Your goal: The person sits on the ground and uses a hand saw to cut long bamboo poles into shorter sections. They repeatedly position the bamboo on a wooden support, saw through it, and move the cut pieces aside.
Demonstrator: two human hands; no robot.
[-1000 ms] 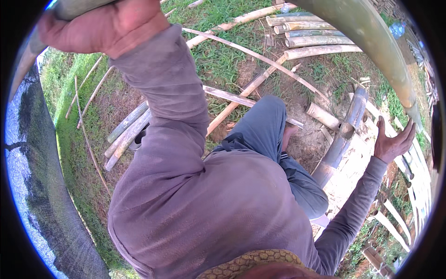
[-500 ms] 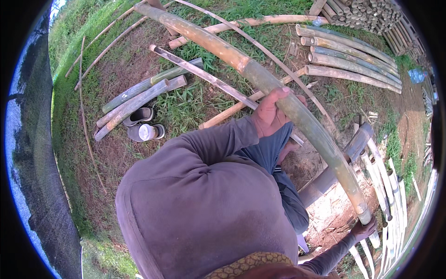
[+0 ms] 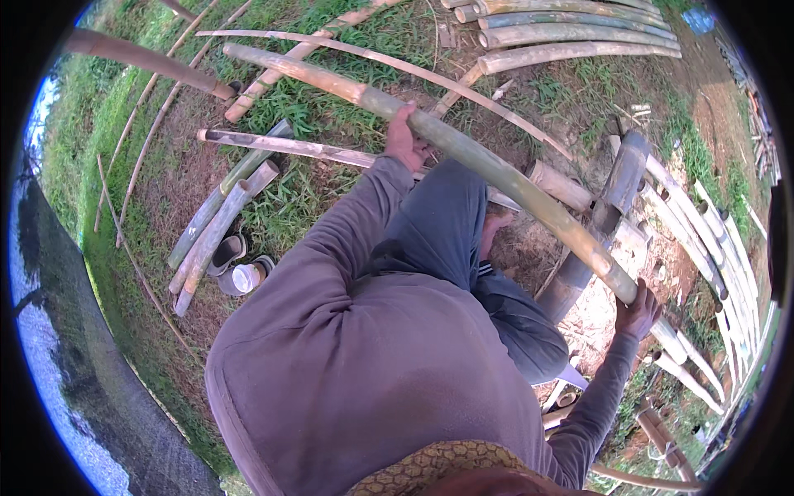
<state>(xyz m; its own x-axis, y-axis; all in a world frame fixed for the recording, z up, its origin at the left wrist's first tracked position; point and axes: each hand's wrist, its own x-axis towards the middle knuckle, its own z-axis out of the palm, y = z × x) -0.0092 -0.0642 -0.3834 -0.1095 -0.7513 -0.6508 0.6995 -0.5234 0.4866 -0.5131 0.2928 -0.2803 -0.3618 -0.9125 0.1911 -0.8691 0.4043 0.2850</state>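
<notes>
Across in front of me I hold a long green-and-tan bamboo pole at a slant, one end far left and the other at the near right. My left hand grips it partway along, the thumb on top and the fingers mostly hidden behind. At the near right end, my right hand is closed around the pole's tip. Under the pole's right part lies a thick grey bamboo trunk; I cannot tell whether they touch. A short tan bamboo piece lies beside that trunk.
Several cut bamboo poles lie at the far right, and slim bamboo lengths at the right. Bamboo pieces lie left near dark shoes and a white cup. A thin bamboo strip arches beyond my pole. Dark netting hangs left.
My view has turned. The pole and both hands have moved away from my body, and my left arm is stretched out farther. Both hands still grip the pole.
</notes>
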